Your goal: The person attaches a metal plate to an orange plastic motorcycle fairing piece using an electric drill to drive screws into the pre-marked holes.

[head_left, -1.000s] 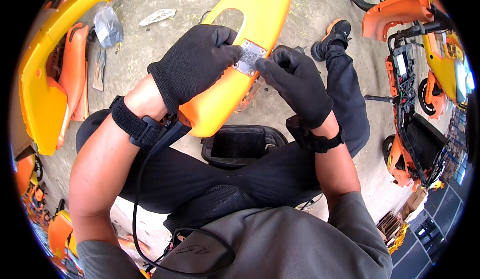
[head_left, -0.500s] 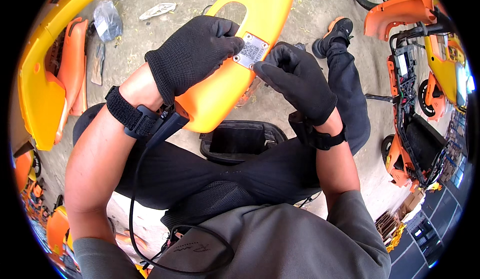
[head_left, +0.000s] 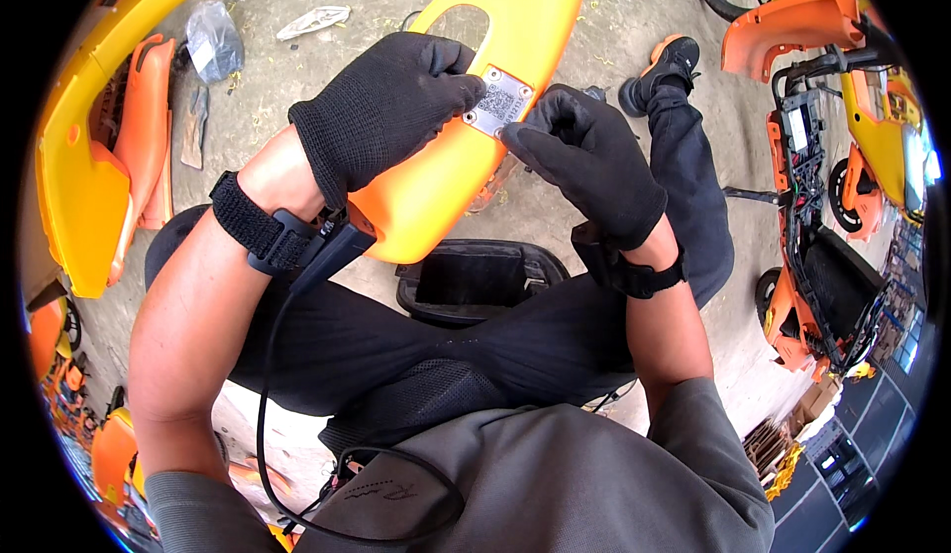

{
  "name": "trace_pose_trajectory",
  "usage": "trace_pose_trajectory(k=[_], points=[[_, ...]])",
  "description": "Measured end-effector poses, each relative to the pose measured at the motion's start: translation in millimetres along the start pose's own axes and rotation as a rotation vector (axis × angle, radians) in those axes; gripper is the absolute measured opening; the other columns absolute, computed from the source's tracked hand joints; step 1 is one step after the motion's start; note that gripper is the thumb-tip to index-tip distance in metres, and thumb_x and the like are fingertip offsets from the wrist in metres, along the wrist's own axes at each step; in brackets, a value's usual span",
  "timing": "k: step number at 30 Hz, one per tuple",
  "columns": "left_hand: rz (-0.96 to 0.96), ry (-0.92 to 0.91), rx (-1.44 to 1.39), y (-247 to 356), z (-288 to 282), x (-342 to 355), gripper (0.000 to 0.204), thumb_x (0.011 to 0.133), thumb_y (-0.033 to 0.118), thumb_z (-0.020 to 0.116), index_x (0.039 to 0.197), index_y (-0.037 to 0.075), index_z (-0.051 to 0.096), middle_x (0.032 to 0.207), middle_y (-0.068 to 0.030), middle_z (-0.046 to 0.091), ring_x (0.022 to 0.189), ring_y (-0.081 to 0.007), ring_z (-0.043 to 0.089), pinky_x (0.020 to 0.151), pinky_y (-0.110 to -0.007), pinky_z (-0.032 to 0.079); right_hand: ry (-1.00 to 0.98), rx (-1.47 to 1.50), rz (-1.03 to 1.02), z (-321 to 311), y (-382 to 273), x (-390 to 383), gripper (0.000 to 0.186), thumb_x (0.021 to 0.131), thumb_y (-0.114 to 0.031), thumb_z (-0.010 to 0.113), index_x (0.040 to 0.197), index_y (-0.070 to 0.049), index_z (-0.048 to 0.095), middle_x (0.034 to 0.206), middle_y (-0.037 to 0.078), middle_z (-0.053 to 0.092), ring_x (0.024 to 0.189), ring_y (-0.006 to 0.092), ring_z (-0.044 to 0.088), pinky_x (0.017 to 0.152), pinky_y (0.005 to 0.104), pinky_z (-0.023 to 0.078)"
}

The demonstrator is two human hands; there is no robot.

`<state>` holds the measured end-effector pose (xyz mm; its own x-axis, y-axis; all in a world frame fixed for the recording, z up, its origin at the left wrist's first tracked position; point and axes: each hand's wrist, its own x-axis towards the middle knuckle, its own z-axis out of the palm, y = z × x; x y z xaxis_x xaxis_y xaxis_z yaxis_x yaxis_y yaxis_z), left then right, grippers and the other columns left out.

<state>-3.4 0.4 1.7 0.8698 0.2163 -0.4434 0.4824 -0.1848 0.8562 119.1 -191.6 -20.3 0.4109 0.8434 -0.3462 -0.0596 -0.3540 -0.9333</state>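
A yellow body panel (head_left: 436, 196) with a large oval opening near its far end stands tilted in front of me. On it sits a small silver plate (head_left: 498, 102) with a printed square code and round fasteners at its corners. My left hand (head_left: 381, 112), in a black knit glove, lies over the panel's left side, thumb and forefinger pinched together at the plate's left edge. My right hand (head_left: 604, 166), gloved too, has its thumb tip at the plate's lower right corner, fingers curled. Whatever either pinch holds is hidden.
An open black case (head_left: 480, 305) lies on the floor between my legs. Yellow (head_left: 84, 186) and orange panels (head_left: 149, 137) lean at the left, near a plastic bag (head_left: 213, 43). At right stands a stripped orange scooter frame (head_left: 802, 226). My shoe (head_left: 669, 67) is beyond my right hand.
Almost nothing differs; both hands stay at the plate's edges, with only a very slight shift of the right hand.
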Motion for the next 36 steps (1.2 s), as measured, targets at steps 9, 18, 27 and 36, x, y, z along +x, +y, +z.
trace_pose_trajectory(k=[9, 18, 27, 36], points=[[0.032, 0.006, 0.052, -0.1, 0.0, 0.1, 0.024, 0.094, 0.021, 0.064, 0.095, -0.003, 0.065, 0.077, -0.0049, 0.062, 0.068, -0.0087, 0.057, 0.063, -0.026, 0.048, 0.001, -0.007, -0.010, 0.7, -2.4, -0.6, 0.021, 0.090, -0.020, 0.074, 0.088, 0.000, 0.067, 0.074, 0.004, 0.068, 0.067, 0.0056, 0.058, 0.060, 0.0238, 0.046], [0.082, 0.012, 0.080, -2.9, -0.1, 1.5, 0.026, 0.094, 0.023, 0.063, 0.098, -0.003, 0.066, 0.077, -0.0053, 0.062, 0.068, -0.0096, 0.056, 0.063, -0.027, 0.046, -0.030, 0.060, 0.043, -4.5, -4.6, -2.1, 0.016, 0.092, -0.016, 0.070, 0.090, -0.002, 0.065, 0.072, 0.001, 0.064, 0.065, 0.0052, 0.055, 0.059, 0.0231, 0.045], [-0.003, -0.021, -0.002, 2.4, 0.0, -0.5, 0.030, 0.093, 0.025, 0.065, 0.104, -0.002, 0.069, 0.082, -0.0046, 0.068, 0.069, -0.0074, 0.060, 0.063, -0.023, 0.048, -0.031, 0.045, -0.005, -1.7, -1.3, -2.1, 0.014, 0.090, -0.014, 0.071, 0.090, -0.001, 0.064, 0.074, 0.002, 0.067, 0.067, 0.0057, 0.059, 0.061, 0.0227, 0.048], [0.000, -0.018, 0.026, 3.6, -1.1, -0.7, 0.032, 0.092, 0.025, 0.066, 0.107, -0.003, 0.070, 0.082, -0.0057, 0.069, 0.069, -0.0078, 0.061, 0.064, -0.024, 0.049, -0.023, 0.038, -0.021, -0.8, 1.2, -1.0, 0.014, 0.090, -0.014, 0.071, 0.088, -0.001, 0.064, 0.074, 0.003, 0.067, 0.066, 0.0054, 0.059, 0.060, 0.0230, 0.048]])
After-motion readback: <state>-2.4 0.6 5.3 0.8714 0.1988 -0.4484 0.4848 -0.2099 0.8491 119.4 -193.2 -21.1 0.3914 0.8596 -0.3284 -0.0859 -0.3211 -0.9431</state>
